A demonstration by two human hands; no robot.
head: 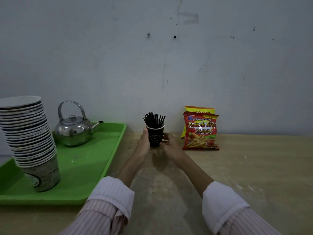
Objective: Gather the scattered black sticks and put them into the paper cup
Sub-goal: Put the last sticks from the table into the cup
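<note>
At the near table (237, 175) edge, our striped sleeves (111, 195) reach forward. Left, a cup stack (28, 133) stands on the green tray (81, 167). Mid-table, our left hand (144, 141) and right hand (170, 144) both grasp the black cup (155, 138), one each side; it stands upright. The sticks (154, 119) bunch inside it. Beyond: kettle (74, 131) on the tray, snack bags (200, 131) by the wall.

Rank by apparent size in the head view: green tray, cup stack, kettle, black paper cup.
1. green tray
2. cup stack, though it sits nearest the camera, which inflates it
3. kettle
4. black paper cup
</note>
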